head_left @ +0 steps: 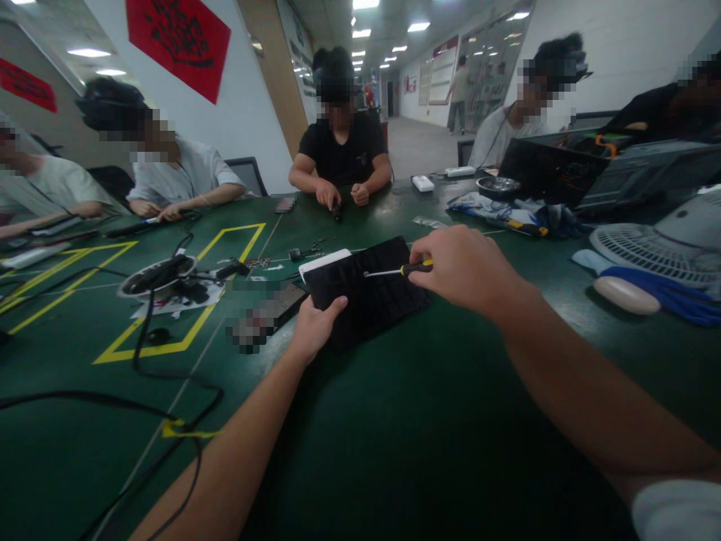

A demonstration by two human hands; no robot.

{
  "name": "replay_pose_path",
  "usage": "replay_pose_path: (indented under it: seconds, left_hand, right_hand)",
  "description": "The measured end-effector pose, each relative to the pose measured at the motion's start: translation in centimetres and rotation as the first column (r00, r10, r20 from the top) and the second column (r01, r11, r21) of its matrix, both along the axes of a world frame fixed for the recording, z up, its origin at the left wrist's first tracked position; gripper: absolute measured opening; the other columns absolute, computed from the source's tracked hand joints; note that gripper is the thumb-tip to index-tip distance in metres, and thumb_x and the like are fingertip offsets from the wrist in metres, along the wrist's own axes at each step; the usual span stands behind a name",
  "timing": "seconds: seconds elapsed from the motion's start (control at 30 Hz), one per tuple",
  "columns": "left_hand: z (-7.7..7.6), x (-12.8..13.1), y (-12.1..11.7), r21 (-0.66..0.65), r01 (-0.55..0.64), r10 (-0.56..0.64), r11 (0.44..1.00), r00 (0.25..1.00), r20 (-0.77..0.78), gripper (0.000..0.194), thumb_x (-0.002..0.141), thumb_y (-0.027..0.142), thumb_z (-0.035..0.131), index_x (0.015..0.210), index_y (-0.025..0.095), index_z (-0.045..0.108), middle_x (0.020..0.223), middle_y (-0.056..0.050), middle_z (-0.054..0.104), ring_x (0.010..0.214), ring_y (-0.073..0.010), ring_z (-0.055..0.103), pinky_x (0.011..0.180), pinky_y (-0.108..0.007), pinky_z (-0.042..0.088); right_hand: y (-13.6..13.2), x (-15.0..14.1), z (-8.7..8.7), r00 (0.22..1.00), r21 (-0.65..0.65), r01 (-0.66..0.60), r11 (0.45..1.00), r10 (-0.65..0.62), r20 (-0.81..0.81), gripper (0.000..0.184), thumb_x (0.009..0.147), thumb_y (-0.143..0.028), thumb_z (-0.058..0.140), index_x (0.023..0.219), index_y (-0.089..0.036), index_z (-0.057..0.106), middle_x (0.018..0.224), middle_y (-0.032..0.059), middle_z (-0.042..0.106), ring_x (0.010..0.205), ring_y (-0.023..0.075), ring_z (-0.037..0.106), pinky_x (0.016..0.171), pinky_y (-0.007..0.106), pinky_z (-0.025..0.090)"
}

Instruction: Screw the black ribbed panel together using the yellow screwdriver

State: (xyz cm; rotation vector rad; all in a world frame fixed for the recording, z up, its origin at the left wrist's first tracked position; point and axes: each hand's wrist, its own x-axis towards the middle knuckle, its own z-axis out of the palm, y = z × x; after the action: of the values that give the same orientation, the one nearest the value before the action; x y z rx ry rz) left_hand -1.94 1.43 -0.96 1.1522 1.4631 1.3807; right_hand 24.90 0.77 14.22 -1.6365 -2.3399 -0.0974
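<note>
My left hand (315, 329) grips the lower left corner of a black flat panel (388, 304), thumb on its face and fingers hidden at its edge. Between the fingertips of my right hand (462, 263) is a screwdriver (415, 267) with a yellow and black handle. Its thin shaft points left across the panel, and the tip is over a small light spot. Whether the tip touches cannot be made out. A white flat piece (325, 263) shows along the panel's upper left edge.
Left of the panel, a metal bowl (127, 285) of dark parts stands amid black cables (214, 402). Small loose parts (307, 253) lie beyond. On the right are a blue glove (684, 300), a computer mouse (626, 294) and a fan (647, 248). Several people sit around the green table (428, 436).
</note>
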Motion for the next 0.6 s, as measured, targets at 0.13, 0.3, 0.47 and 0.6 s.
replay_pose_path:
  seconds: [0.13, 0.3, 0.47, 0.6]
  left_hand:
    - [-0.03, -0.01, -0.04, -0.002, 0.01, -0.01, 1.0, 1.0, 0.001, 0.063, 0.066, 0.049, 0.093, 0.116, 0.016, 0.074, 0.115, -0.013, 0.08, 0.11, -0.0354, 0.075, 0.104, -0.054, 0.057]
    - [-0.05, -0.08, -0.05, -0.001, 0.015, -0.015, 1.0, 0.999, -0.031, 0.062, 0.068, 0.051, 0.092, 0.117, 0.016, 0.074, 0.117, -0.014, 0.08, 0.111, -0.0355, 0.075, 0.105, -0.055, 0.056]
    - [-0.16, -0.18, 0.04, -0.017, -0.011, 0.01, 1.0, 0.999, -0.032, 0.062, 0.066, 0.051, 0.093, 0.116, 0.017, 0.074, 0.116, -0.014, 0.08, 0.11, -0.0356, 0.075, 0.102, -0.055, 0.058]
    - [-0.26, -0.23, 0.14, -0.013, 0.005, -0.005, 1.0, 0.999, -0.041, 0.062, 0.068, 0.051, 0.092, 0.117, 0.017, 0.074, 0.119, -0.014, 0.079, 0.111, -0.0359, 0.074, 0.103, -0.055, 0.057]
  right_hand:
    - [0.2, 0.12, -0.02, 1.0, 0.006, 0.0, 1.0, 0.0, 0.0, 0.023, 0.089, -0.037, 0.069, 0.101, -0.026, 0.085, 0.102, 0.0093, 0.08, 0.094, 0.0298, 0.07, 0.072, 0.038, 0.045]
    - [0.23, 0.22, 0.02, 1.0, 0.0, 0.003, 1.0, -0.003, -0.002, 0.024, 0.089, -0.038, 0.068, 0.101, -0.026, 0.085, 0.102, 0.0097, 0.08, 0.095, 0.031, 0.07, 0.072, 0.039, 0.045]
    - [0.14, 0.18, 0.16, 1.0, -0.011, 0.012, 1.0, -0.012, 0.003, 0.026, 0.09, -0.039, 0.066, 0.103, -0.026, 0.085, 0.103, 0.0102, 0.081, 0.096, 0.0319, 0.071, 0.072, 0.039, 0.046]
    - [0.19, 0.19, 0.18, 1.0, -0.018, 0.02, 1.0, -0.02, 0.006, 0.028, 0.091, -0.041, 0.065, 0.101, -0.025, 0.086, 0.101, 0.0112, 0.081, 0.095, 0.0328, 0.071, 0.072, 0.04, 0.047]
